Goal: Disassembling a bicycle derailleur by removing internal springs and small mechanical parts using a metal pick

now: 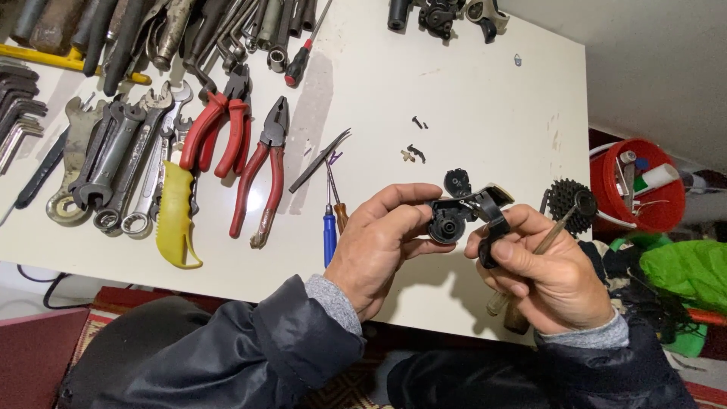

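Observation:
Both hands hold a small black plastic mechanism (463, 214) with a round hub over the white table (469, 98). My left hand (382, 242) pinches its left side between thumb and fingers. My right hand (549, 269) grips its right side, near a black clamp ring, and also holds a wooden-handled screwdriver (530, 257) running up toward a black toothed cog set (569, 203). A small round black part (457, 182) lies on the table just behind the mechanism.
Red-handled pliers (219, 129), a second pair of pliers (261, 178), several wrenches (113, 163), a yellow-handled tool (176, 220), tweezers (318, 160) and a blue-handled screwdriver (330, 227) lie left. Small black screws (415, 154) sit mid-table. A red bucket (640, 185) stands right, off the table.

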